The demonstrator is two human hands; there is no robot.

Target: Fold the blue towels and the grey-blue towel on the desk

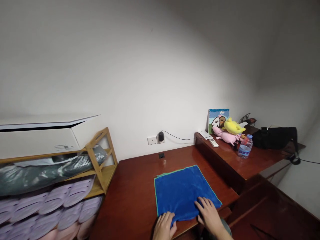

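Observation:
A blue cloth (181, 191) with a green edge lies spread out on the reddish-brown desk (132, 186). My left hand (165, 226) is at the cloth's near left corner, its fingers bent over the near edge; whether they pinch the fabric cannot be made out. Toward the near right part of the cloth, my right hand (208, 213) rests on top with its fingers spread.
A raised desk section (225, 158) on the right holds a water bottle (245, 146), plush toys (232, 127), a remote (213, 143) and a black bag (277, 137). On the left stands a wooden rack (100, 165) with a white box (40, 138) and purple slippers (77, 191).

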